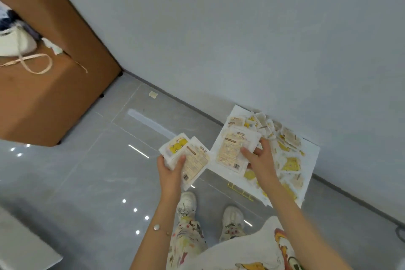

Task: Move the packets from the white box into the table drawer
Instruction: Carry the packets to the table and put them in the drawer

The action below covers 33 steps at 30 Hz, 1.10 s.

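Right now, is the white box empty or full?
Not empty: many loose packets lie piled inside the white box.

Pale grey wall (241,28) meets glossy grey tiled floor (87,177); brown table (54,105) stands left

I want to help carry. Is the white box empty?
No, many yellow and white packets lie piled in the white box.

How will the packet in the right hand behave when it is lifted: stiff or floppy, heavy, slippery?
Probably fairly stiff: the packet looks flat though the right hand grips only one edge. Likely light, since the left hand holds a few other packets fanned in one grip. The wrap looks smooth, so stacked ones might slide apart.
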Tool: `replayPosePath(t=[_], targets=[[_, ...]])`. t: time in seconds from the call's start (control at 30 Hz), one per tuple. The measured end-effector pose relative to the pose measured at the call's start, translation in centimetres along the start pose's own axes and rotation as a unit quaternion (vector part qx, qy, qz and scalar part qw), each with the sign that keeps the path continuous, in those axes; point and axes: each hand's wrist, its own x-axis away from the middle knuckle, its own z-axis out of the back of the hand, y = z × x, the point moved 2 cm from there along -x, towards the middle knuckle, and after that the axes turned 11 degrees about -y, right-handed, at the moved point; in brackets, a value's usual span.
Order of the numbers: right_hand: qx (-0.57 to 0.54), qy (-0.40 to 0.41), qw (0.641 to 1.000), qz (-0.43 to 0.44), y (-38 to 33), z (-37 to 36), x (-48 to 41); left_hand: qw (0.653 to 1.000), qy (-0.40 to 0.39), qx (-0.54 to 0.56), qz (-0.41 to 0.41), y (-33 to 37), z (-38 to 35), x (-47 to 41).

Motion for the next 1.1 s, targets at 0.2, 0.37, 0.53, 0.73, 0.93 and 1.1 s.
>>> replayPosePath(t=[0.2, 0.37, 0.53, 0.73, 0.93, 1.1], targets=[[0.050, -0.118, 0.992, -0.013, -3.4, -12.5, 2.1, 0.996, 0.041, 0.074, -0.007, 6.4, 9.7, 3.0], [0.116, -0.190, 0.975, -0.004, -5.8, -22.9, 3.0, 0.992, 0.106, 0.037, -0.063, 10.7, 17.7, 5.5], [0.190, -0.272, 0.943, 0.011, -7.3, -33.8, 3.7, 0.981, 0.174, 0.032, -0.081, 12.9, 26.7, 7.3], [0.219, -0.336, 0.916, 0.012, -7.5, -45.0, 3.5, 0.964, 0.240, 0.077, -0.080, 14.0, 35.1, 7.3], [0.263, -0.392, 0.881, 0.019, -7.9, -53.7, 1.1, 0.940, 0.309, 0.120, -0.084, 15.7, 40.4, 4.9], [0.293, -0.464, 0.835, 0.032, -10.1, -61.5, -2.2, 0.902, 0.387, 0.158, -0.105, 18.3, 43.8, 2.4]])
